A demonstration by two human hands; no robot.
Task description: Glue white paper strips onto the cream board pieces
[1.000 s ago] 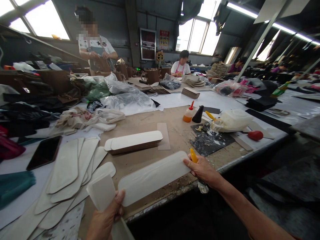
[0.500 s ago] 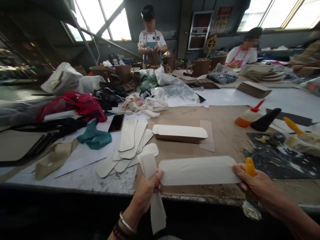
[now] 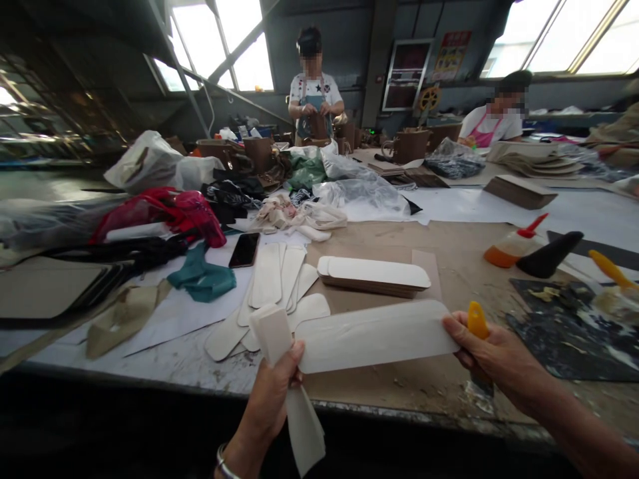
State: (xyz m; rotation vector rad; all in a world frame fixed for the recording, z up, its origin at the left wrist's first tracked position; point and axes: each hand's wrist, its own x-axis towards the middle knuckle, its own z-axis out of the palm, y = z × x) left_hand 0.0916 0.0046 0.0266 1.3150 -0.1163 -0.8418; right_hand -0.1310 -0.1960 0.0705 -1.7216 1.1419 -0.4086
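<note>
A long white round-cornered strip [image 3: 374, 336] is stretched between my two hands above the table's front edge, its right end a little higher. My left hand [image 3: 272, 389] is closed on a folded bunch of pale strips [image 3: 273, 331], with its thumb at the long strip's left end. The bunch's lower part hangs below the hand. My right hand [image 3: 499, 352] pinches the strip's right end and also holds a brush with a yellow handle [image 3: 478, 319], bristle end down. Behind the strip lies a neat stack of white-topped, brown-edged pieces [image 3: 374, 271]. Loose pale pieces [image 3: 267, 276] fan out on the left.
A phone [image 3: 244, 249], teal cloth [image 3: 204, 276] and red bag [image 3: 164, 216] lie to the left. On the right are an orange glue bottle [image 3: 509, 246], a black horn-shaped object [image 3: 549, 256] and a stained dark board [image 3: 564, 339]. Two people [image 3: 314, 100] work across the table.
Both hands have moved left with the long strip, and its left end has dipped while its right end has risen. The brush has turned in my right hand. The camera view has shifted slightly.
</note>
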